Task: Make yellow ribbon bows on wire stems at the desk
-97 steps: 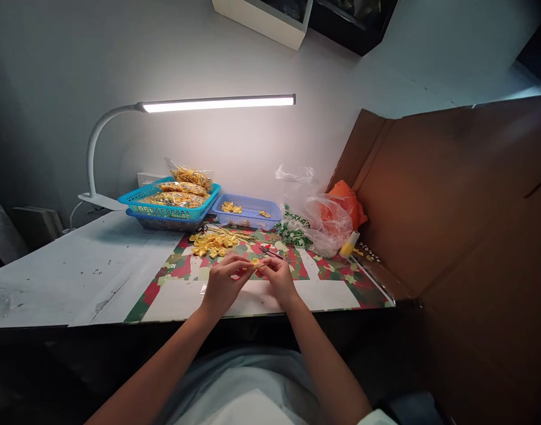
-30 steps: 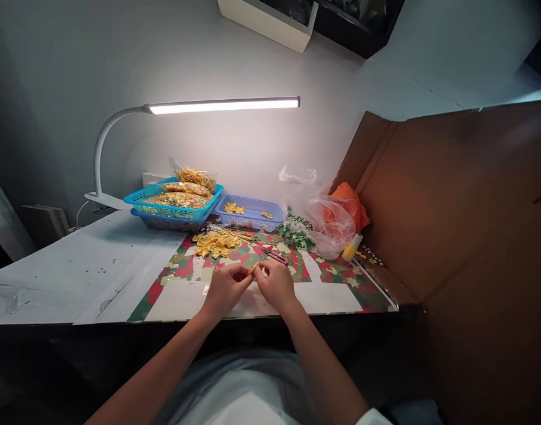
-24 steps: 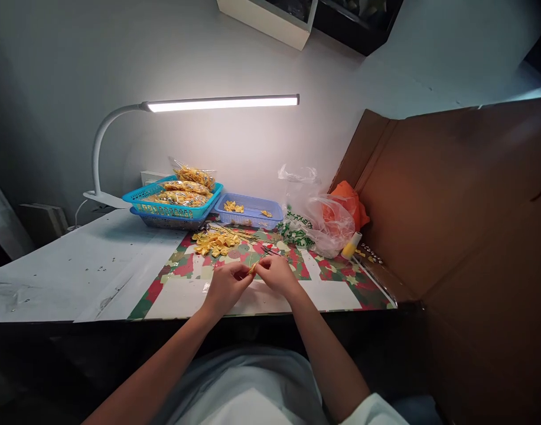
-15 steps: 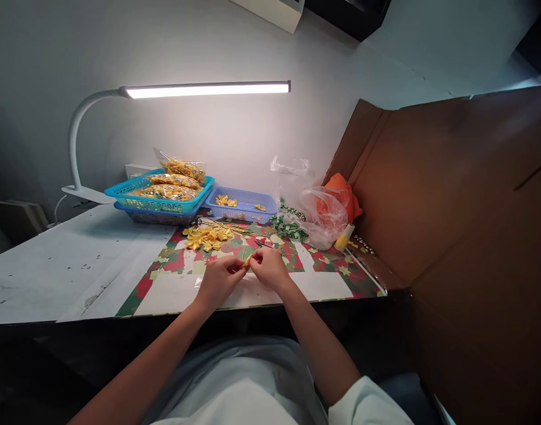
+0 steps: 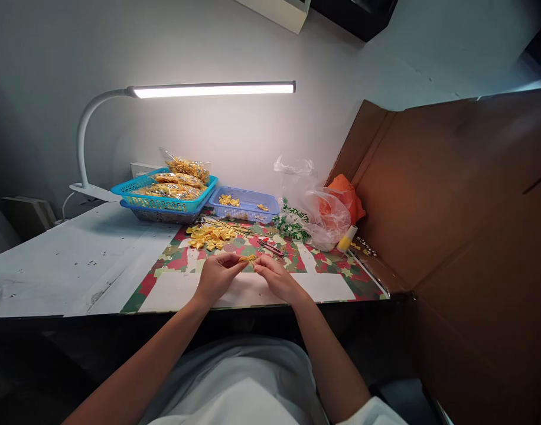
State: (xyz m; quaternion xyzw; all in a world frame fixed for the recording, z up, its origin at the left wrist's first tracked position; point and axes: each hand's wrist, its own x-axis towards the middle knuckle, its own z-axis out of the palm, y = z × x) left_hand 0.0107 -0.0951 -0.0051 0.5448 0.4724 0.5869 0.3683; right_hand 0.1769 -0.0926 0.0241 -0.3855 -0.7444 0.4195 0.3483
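A small yellow bow [image 5: 248, 258] is pinched between my two hands above the front part of the table. My left hand [image 5: 218, 276] grips its left side with thumb and fingers. My right hand [image 5: 276, 277] has its fingertips closed at the bow's right side. Just behind my left hand lies a pile of yellow bows [image 5: 211, 236] on the patterned sheet [image 5: 312, 260]. Thin golden strips [image 5: 235, 226] lie beside the pile. A pair of dark-and-red tweezers or snips [image 5: 270, 248] rests behind my right hand.
Bagged yellow pieces fill a turquoise basket [image 5: 164, 203] at the back left. A blue-violet basket [image 5: 244, 212] holds a few bows. Plastic bags [image 5: 328, 221], a yellow-and-white bottle [image 5: 346, 239] and a cardboard wall [image 5: 456, 195] stand right. A lit lamp [image 5: 215, 90] hangs above.
My hands have drawn slightly apart, so the yellow bow between them shows more. My right hand has shifted a little right and down, uncovering the tool behind it. The view has moved slightly.
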